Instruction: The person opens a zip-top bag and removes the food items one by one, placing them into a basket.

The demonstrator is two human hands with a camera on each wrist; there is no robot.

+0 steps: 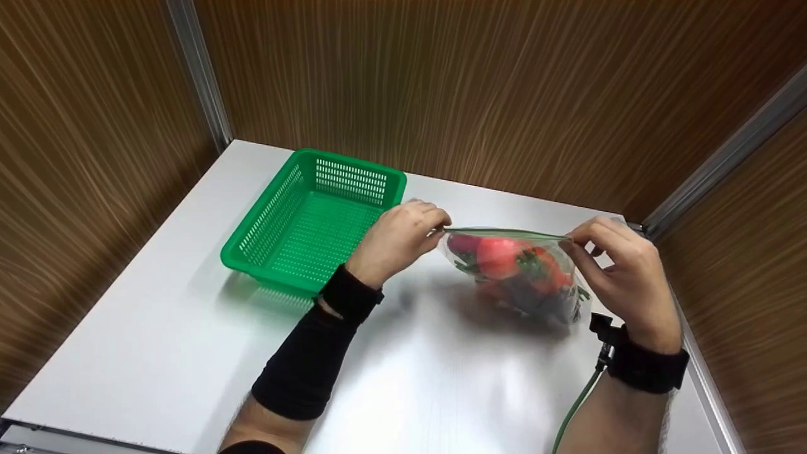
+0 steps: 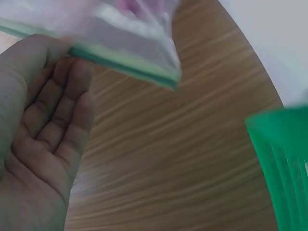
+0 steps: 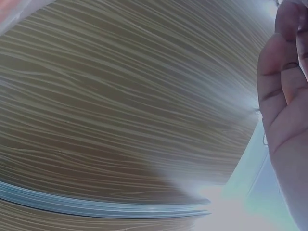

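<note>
My left hand [image 1: 400, 236] pinched the left end of the clear zip bag [image 1: 514, 271] of red produce, my right hand [image 1: 621, 274] pinched its right end, bag held above the white table [image 1: 157, 353], green basket [image 1: 315, 221] far left.

The dark contents low in the bag [image 1: 514, 271] are too blurred to identify.

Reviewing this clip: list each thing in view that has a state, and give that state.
zip bag: held up by its top edge, holds red and green produce; seal open or shut, cannot tell.
green basket: upright, empty.
left hand: pinches bag's left corner.
right hand: pinches bag's right corner.
</note>
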